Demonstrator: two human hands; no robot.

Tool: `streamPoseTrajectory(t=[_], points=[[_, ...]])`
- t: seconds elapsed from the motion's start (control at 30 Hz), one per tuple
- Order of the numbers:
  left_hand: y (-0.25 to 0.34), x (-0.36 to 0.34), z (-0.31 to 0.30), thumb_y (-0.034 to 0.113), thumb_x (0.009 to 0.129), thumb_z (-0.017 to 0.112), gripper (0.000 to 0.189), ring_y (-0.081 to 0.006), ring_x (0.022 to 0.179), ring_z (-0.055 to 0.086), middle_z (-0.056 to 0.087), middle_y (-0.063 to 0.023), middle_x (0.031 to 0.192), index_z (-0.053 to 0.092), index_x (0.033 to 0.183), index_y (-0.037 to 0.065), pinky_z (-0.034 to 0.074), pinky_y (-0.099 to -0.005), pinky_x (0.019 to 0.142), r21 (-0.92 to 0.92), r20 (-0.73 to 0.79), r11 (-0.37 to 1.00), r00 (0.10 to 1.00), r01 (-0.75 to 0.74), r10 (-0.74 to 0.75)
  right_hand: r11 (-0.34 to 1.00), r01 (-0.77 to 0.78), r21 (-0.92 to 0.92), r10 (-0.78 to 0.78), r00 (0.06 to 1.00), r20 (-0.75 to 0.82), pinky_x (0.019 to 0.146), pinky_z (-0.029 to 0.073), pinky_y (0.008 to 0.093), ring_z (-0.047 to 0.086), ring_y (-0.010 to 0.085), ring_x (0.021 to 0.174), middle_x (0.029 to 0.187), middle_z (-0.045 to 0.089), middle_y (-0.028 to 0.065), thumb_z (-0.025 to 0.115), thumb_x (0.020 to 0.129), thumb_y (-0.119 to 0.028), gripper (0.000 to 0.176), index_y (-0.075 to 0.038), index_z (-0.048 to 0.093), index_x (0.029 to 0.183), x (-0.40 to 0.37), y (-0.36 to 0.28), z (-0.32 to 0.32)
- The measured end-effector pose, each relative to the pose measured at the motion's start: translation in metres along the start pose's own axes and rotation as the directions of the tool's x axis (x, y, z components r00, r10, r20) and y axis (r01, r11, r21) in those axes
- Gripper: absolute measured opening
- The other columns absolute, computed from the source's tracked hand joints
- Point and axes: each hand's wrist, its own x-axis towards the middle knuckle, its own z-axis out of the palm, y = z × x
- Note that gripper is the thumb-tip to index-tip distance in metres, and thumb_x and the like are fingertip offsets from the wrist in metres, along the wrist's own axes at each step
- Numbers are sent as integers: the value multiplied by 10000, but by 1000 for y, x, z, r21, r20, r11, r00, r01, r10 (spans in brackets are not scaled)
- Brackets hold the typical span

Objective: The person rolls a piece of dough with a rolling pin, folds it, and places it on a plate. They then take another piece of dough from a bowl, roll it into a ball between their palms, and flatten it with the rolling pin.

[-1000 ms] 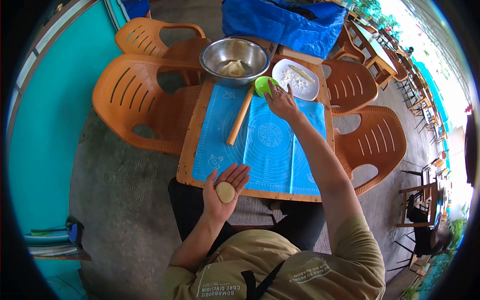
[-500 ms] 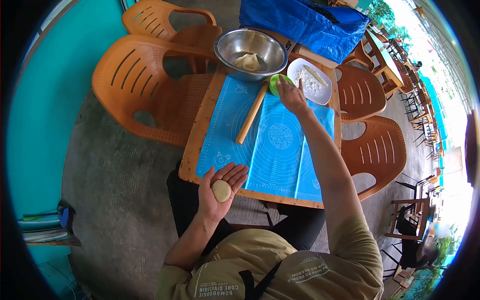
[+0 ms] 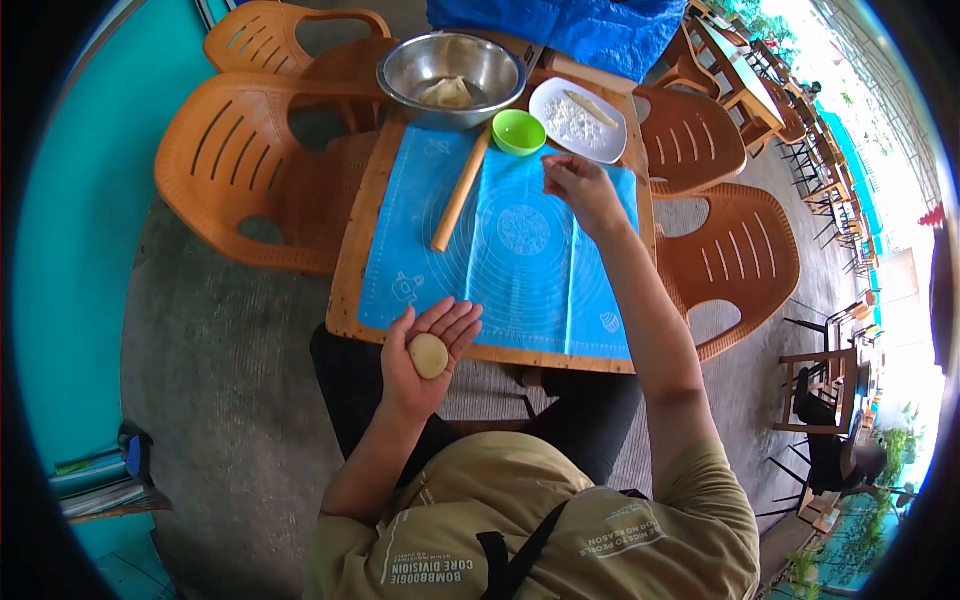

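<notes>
A flat round disc of dough [image 3: 429, 356] rests on the upturned palm of my left hand [image 3: 404, 378], in front of the table's near edge. The fingers of that hand lie stretched out beyond the disc. Over the right part of the blue baking mat [image 3: 470, 290] is my right hand [image 3: 588, 192], its fingertips pinched together; whatever they hold is too small to make out. Just beyond it stand a small green bowl [image 3: 519, 133] and a white plate [image 3: 617, 145] with white powder and a pale strip of dough.
A wooden rolling pin [image 3: 462, 188] lies on the mat's left half. Behind it, a steel bowl [image 3: 398, 98] contains a lump of dough [image 3: 447, 93]. A blue bag [image 3: 570, 35] is at the table's far end. Orange chairs [image 3: 240, 170] flank the table.
My right hand has left the green bowl and come back toward me, its fingers now pinched. My left hand still carries the dough disc. The whole view has shifted slightly.
</notes>
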Motion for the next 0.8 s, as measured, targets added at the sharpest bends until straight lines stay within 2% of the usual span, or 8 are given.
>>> streamPoseTrajectory(t=[0.07,0.17,0.23,0.43,0.5,0.63,0.7,0.8], points=[[-3,-2,0,388,1147,376,580,-428,1417,560,652,-263,1419,616,1375,-88,431,-549,1246,24,26,1000,1000,2,-3,947,7,-321,-13,1000,-17,691,574,285,677,127,737,862,725,68,763,1018,-184,258,64,724,1075,-26,9,6],[-7,-5,0,381,1144,384,567,-418,1394,580,667,-251,1396,615,1373,-84,430,-548,1245,69,-23,998,1000,12,-11,945,-30,-327,12,998,-57,708,543,268,646,109,754,858,698,42,761,1026,-187,247,47,721,1094,-48,34,3],[-7,-7,0,378,1143,387,560,-413,1382,590,674,-245,1383,621,1365,-80,430,-548,1244,71,-20,997,1000,19,-18,914,118,-387,-147,988,-46,648,562,280,678,120,704,829,731,80,778,998,-169,268,83,722,1070,-59,36,7],[-6,-9,1,366,1140,393,537,-406,1343,623,703,-233,1334,643,1327,-71,440,-546,1236,66,10,998,1000,6,-7,788,-87,-610,-8,988,-151,711,589,293,713,163,753,920,758,118,760,993,-136,191,47,746,1044,-75,27,15],[-5,-10,0,362,1139,393,532,-406,1335,629,710,-230,1321,647,1319,-70,443,-546,1235,67,1,998,1000,-5,5,573,353,-739,-427,899,97,778,611,347,754,244,854,1010,769,152,743,982,-110,160,45,745,1018,-75,49,12],[-5,-10,-3,358,1138,396,528,-404,1324,638,713,-233,1316,653,1310,-71,457,-543,1225,76,-21,997,1000,3,-2,592,186,-784,-250,967,41,877,610,404,750,320,1000,1164,754,181,722,980,-114,164,31,748,1054,-86,66,21],[-4,-9,-2,355,1137,398,526,-403,1323,639,712,-235,1317,653,1310,-71,462,-541,1222,77,-19,997,1000,1,0,283,465,-839,-441,840,317,991,584,410,719,344,1143,1269,726,190,698,1002,-133,195,0,756,1132,-93,83,25],[-1,-11,1,348,1135,404,518,-403,1315,645,713,-238,1316,655,1309,-71,471,-540,1214,105,-55,995,998,2,3,191,548,-815,-283,825,488,1189,437,495,562,349,1399,1476,616,183,660,1033,-208,340,-22,693,1316,-103,89,24]])
